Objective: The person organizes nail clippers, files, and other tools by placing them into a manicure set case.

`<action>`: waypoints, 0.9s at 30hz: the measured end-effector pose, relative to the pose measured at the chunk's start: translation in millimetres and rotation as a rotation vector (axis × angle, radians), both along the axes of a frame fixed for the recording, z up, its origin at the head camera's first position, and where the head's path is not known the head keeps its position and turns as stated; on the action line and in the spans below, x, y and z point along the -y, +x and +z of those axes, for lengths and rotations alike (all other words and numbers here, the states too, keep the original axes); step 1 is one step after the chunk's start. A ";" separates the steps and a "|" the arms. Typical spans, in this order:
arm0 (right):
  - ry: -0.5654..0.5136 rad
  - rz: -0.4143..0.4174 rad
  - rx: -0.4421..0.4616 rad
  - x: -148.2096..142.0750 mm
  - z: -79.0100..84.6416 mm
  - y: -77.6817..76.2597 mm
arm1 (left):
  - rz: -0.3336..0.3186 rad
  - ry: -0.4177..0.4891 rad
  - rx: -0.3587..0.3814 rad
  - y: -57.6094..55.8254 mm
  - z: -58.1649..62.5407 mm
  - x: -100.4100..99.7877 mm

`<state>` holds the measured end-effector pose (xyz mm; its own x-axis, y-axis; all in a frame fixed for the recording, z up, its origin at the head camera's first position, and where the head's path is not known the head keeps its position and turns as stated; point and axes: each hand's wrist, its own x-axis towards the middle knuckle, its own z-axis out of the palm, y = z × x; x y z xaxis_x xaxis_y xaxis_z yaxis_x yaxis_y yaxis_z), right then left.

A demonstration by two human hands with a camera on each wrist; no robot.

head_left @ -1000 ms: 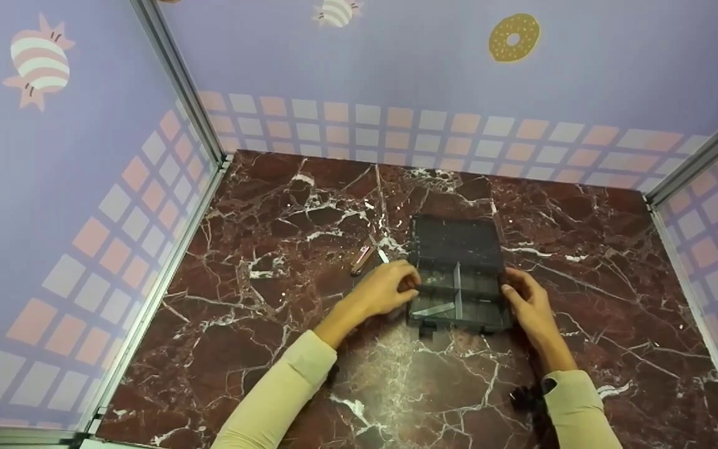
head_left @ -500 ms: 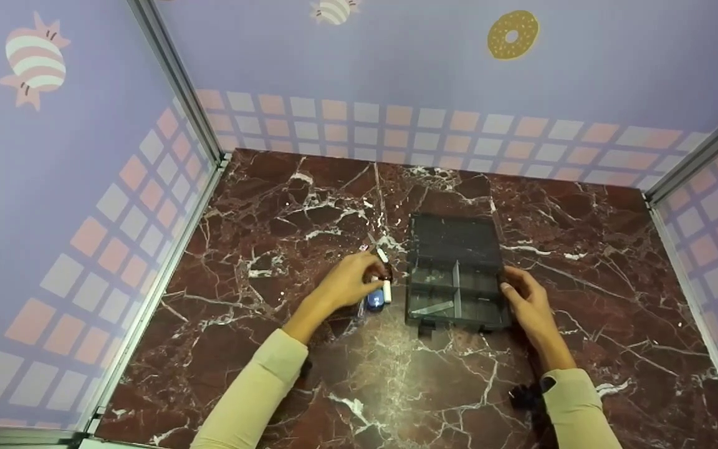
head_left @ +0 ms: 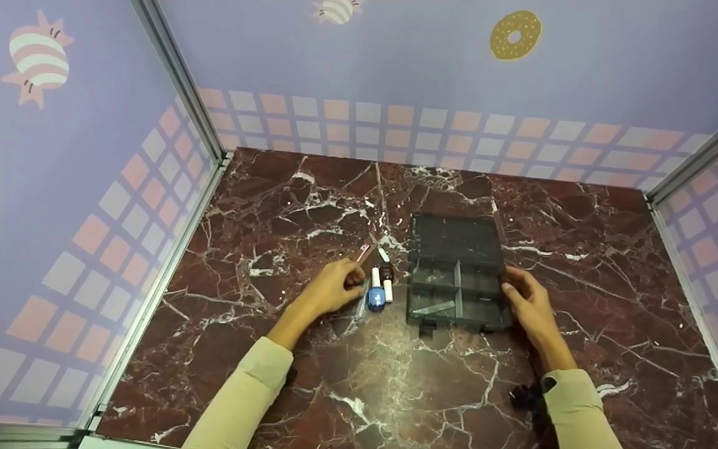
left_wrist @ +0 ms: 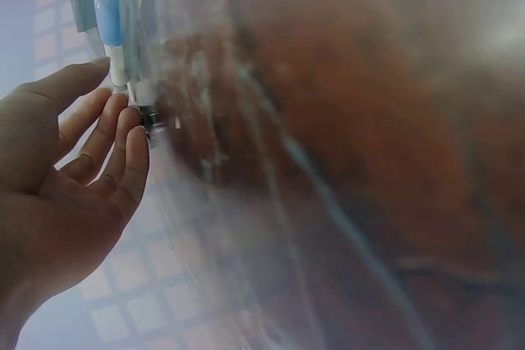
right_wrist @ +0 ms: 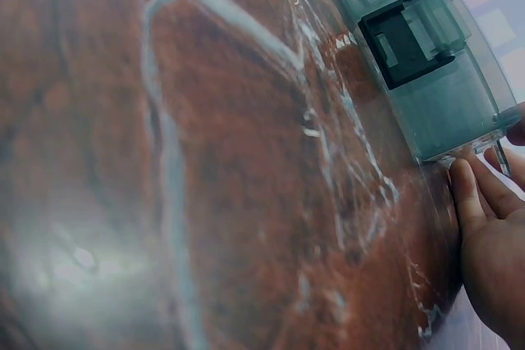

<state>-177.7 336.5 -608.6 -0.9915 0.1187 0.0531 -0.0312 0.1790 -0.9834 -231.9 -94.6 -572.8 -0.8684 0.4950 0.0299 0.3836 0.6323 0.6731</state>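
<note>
My left hand is beside a blue nail polish bottle with a white cap, its fingers loosely bent and holding nothing. In the left wrist view the thumb comes close to the white cap. A dark bottle lies against the blue one, between white pieces. Just beyond the left fingers is a slim pinkish item, partly hidden. My right hand holds the right side of a smoky clear compartment box, thumb at its rim and fingers along its outer wall. The box stands with its lid laid back.
Grey dividers part the box, one loose and slanted in the front left section. A latch sticks out at its front. Patterned walls enclose the marbled table at the back and sides.
My left hand has left the box's left edge and moved left past the bottles, uncovering the blue and dark bottles. The right hand has stayed on the box.
</note>
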 end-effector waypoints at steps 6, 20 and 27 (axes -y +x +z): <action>0.017 0.004 0.014 -0.3 -0.3 0.6 | -0.003 -0.001 0.005 1.7 -2.8 -1.9; -0.012 0.005 0.027 0.3 1.1 1.0 | 0.078 -0.179 -0.007 5.9 -2.4 -11.4; -0.004 0.003 0.031 0.3 0.2 1.1 | 0.080 -0.162 0.016 6.7 -2.3 -10.2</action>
<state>-176.6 336.2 -608.5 -0.9931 0.1153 0.0223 -0.0018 0.1752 -0.9845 -225.2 -84.5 -575.1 -0.9051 0.4211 -0.0587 0.3173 0.7609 0.5660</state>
